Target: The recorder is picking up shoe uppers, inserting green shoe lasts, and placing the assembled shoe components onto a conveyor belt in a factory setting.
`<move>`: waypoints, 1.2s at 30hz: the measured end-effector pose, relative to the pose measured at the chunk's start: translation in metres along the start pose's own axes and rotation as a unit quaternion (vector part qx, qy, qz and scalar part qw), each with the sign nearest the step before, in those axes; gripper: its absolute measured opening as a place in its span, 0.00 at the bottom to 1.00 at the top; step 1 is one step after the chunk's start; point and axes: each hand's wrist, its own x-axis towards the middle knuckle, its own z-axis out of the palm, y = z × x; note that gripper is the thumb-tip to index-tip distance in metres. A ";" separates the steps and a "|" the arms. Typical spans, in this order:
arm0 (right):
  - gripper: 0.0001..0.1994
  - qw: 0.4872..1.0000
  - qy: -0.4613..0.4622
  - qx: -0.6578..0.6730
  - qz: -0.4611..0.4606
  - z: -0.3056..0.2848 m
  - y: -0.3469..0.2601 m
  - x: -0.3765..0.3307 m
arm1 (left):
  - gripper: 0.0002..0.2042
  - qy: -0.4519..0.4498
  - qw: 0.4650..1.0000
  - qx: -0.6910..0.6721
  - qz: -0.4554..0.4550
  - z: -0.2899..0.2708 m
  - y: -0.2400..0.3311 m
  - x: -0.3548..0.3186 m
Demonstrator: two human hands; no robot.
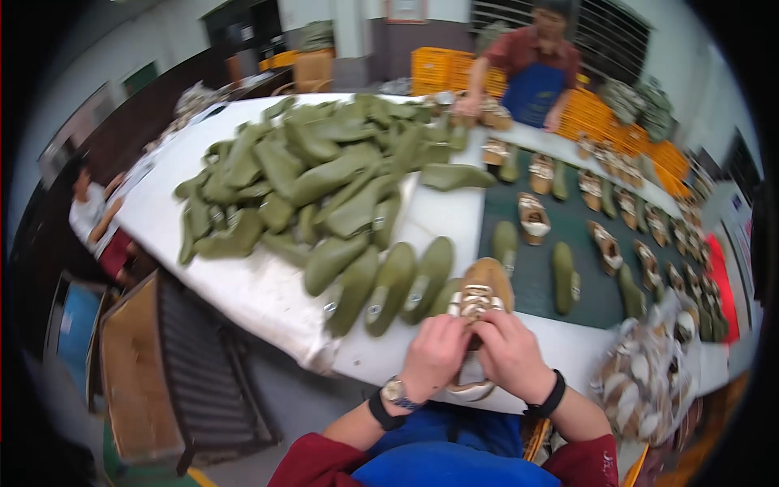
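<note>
Fingers of both hands curl around a tan sandal (480,296) at the near table edge; the left hand (434,353) grips its left side and the right hand (511,353) its right, hiding its heel half. Just right, a clear bag (645,381) holds more sandals, blurred. Left and farther, green lasts (324,178) lie heaped on the white table (251,292). Farther right, sandals and lasts sit in rows on a dark belt (527,276). At the far end a person (531,69) leans in, hands too blurred to read.

Even indoor light, slight motion blur, dark bent fisheye rim
</note>
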 end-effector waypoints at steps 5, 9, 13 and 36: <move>0.15 0.996 0.054 0.002 0.075 -0.005 0.006 -0.022 | 0.14 -0.012 0.998 -0.056 0.011 0.010 0.013 0.007; 0.14 0.987 0.103 0.006 0.126 -0.009 0.005 -0.045 | 0.18 -0.032 0.997 -0.059 0.026 0.022 0.026 0.004; 0.13 0.974 0.173 0.083 0.120 -0.007 0.010 -0.060 | 0.10 -0.018 0.995 -0.097 -0.035 0.024 0.048 -0.003; 0.04 0.912 0.343 0.165 0.151 -0.015 0.012 -0.103 | 0.11 -0.156 0.958 -0.122 0.207 0.050 0.069 0.013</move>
